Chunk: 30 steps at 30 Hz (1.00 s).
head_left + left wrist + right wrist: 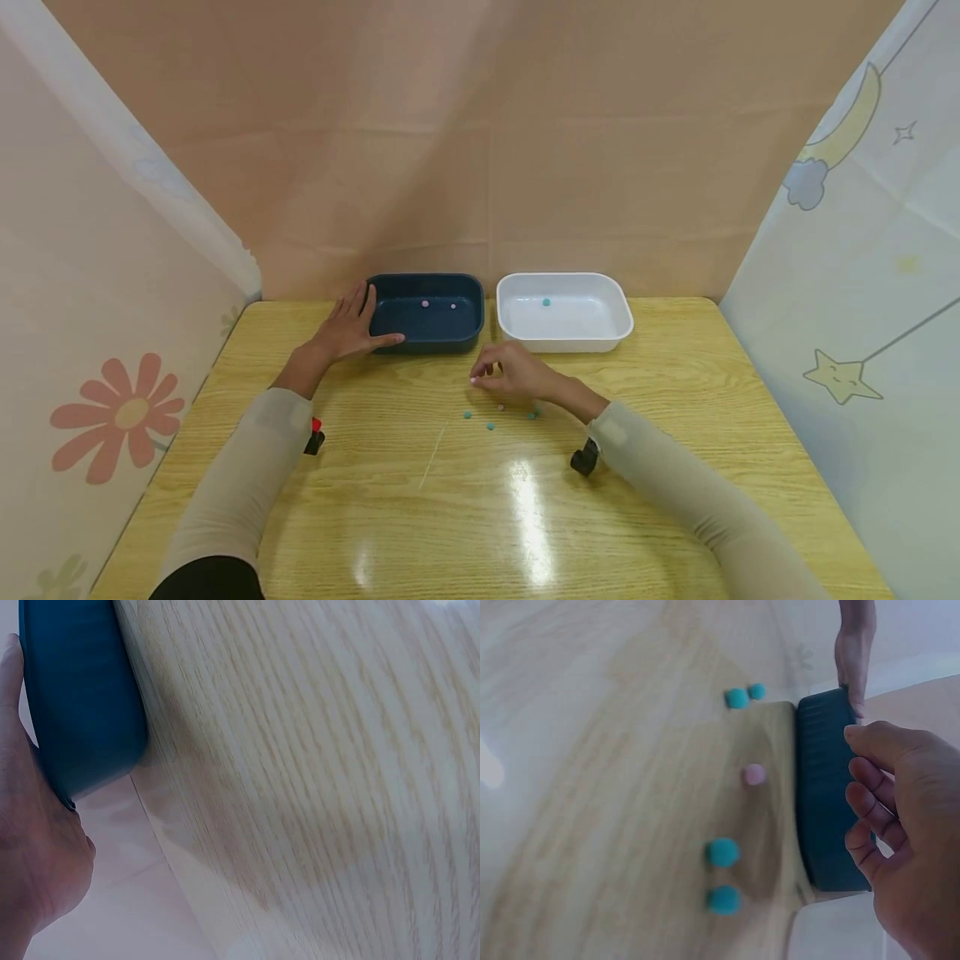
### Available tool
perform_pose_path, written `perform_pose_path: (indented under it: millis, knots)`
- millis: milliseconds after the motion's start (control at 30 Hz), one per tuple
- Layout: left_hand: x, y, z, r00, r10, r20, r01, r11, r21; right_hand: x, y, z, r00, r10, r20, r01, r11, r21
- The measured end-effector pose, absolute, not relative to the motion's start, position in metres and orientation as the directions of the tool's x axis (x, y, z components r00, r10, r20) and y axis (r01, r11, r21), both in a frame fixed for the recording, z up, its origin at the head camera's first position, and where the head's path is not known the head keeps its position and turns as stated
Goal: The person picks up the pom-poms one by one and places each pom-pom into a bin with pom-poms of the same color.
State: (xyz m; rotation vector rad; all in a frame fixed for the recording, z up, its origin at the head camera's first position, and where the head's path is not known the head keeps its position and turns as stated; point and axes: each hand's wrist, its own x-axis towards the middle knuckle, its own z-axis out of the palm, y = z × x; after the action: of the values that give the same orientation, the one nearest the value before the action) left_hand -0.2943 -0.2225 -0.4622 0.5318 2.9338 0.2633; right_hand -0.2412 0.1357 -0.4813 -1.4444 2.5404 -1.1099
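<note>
My right hand (513, 371) pinches a small pink pom-pom (473, 380) between thumb and fingertips, over the table just in front of the gap between two trays. In the right wrist view the curled fingers hide it. My left hand (348, 325) rests spread against the left end of a dark blue tray (427, 346), its thumb along the front rim. Two pink pom-poms (425, 304) lie inside that tray. The white tray (562, 344) beside it holds one teal pom-pom (546, 302). Below my right hand lie several teal pom-poms (722, 853) and one pink pom-pom (754, 774).
Both trays stand at the back edge of the wooden table (420, 517), before a plain tan backdrop (450, 167). Patterned white panels (862, 275) flank the table on both sides. Dark wrist-worn devices (584, 457) hang under both sleeves.
</note>
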Motion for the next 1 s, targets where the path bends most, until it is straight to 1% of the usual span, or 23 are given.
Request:
perform_pose_path:
  millis: [233,467,633,733,1000]
  knots:
    - [-0.294,-0.224,-0.463,-0.927,0.359,-0.11,0.333,0.922,0.2,-0.25,0.134,-0.467,-0.556,-0.737,0.384,-0.777,0.298,-0.554]
    - [-0.292,-0.224,-0.462,-0.927,0.358,-0.11,0.33,0.92,0.212,-0.261,0.131,-0.456,-0.568,-0.7,0.433,-0.786,0.305,-0.538]
    - [-0.294,-0.226,-0.464,-0.926,0.36,-0.114,0.332,0.92,0.209,-0.269,0.128,-0.449,-0.591,-0.679,0.435,-0.775,0.329,-0.539]
    - [-0.295,-0.226,-0.466,-0.926,0.361,-0.114,0.334,0.921,0.201,-0.275,0.127,-0.444,-0.616,-0.661,0.429,-0.759,0.353,-0.547]
    - [-0.295,-0.223,-0.467,-0.926,0.361,-0.107,0.335,0.92,0.202,-0.29,0.126,-0.436,-0.661,-0.597,0.454,-0.737,0.404,-0.542]
